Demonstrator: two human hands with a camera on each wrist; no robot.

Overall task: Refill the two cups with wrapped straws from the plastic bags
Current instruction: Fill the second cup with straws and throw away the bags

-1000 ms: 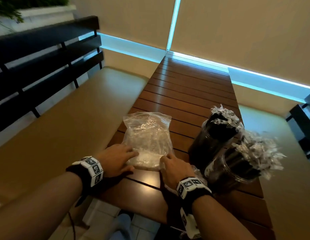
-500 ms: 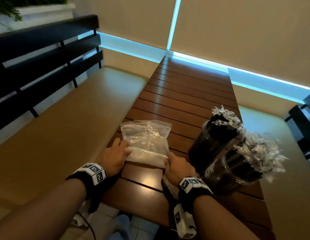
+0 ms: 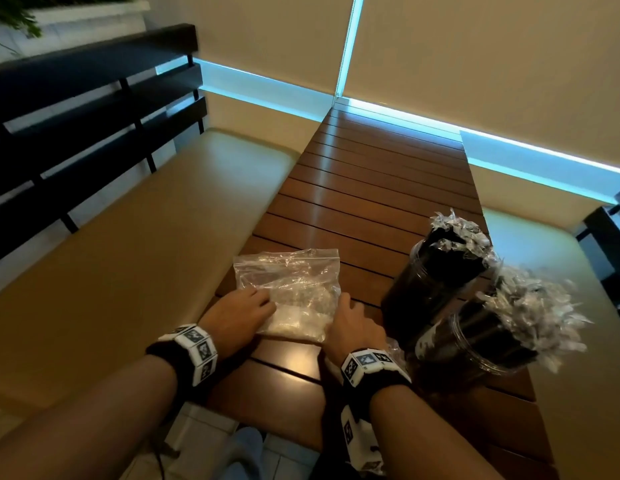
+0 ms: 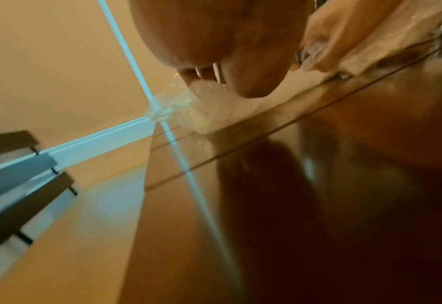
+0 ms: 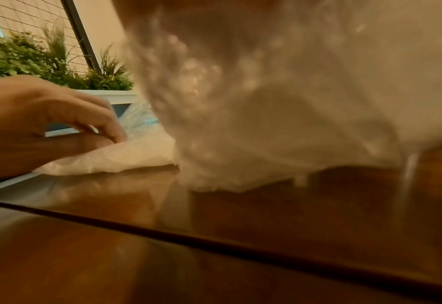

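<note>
A clear zip plastic bag (image 3: 294, 282) lies on the wooden slat table (image 3: 370, 188), its near end doubled over. My left hand (image 3: 246, 310) grips the folded left edge; the left wrist view shows thumb and fingers pinching the plastic bag (image 4: 209, 115). My right hand (image 3: 350, 318) holds the bag's right edge with curled fingers. Two dark cups stand to the right, the far cup (image 3: 436, 278) and the near cup (image 3: 481, 344), both packed with wrapped straws (image 3: 533, 306). Crumpled plastic (image 5: 292, 102) fills the right wrist view, which still shows my left hand (image 5: 59, 123).
A second clear bag (image 3: 393, 349) lies under my right wrist, beside the near cup. Tan padded benches flank the table on the left (image 3: 145, 237) and right (image 3: 595, 306). A black slatted backrest (image 3: 76, 109) stands behind the left bench. The table's near edge is just below my wrists.
The bag lay flat under both hands a second ago. Its near end has since been folded over away from me, and both hands now hold the fold.
</note>
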